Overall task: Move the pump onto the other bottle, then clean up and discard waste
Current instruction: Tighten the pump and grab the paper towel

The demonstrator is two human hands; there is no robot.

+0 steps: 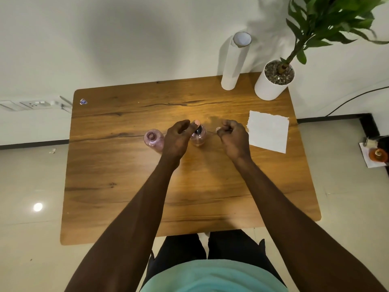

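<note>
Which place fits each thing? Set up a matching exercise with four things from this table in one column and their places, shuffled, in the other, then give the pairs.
Things
1. open bottle
2. paper sheet
3. paper roll
4. plant pot

Places
A. far right corner of the table
B. flat, just right of the right hand
C. just left of the left hand
D. upright at the far edge, left of the pot

Pairs: 1-C, 2-B, 3-D, 4-A

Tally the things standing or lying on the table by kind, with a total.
Pink bottles: 2, open bottle and bottle with pump
Paper towel rolls: 1, paper roll
Paper sheets: 1, paper sheet
Potted plants: 1, potted plant
Stickers: 1, sticker
Total: 6
</note>
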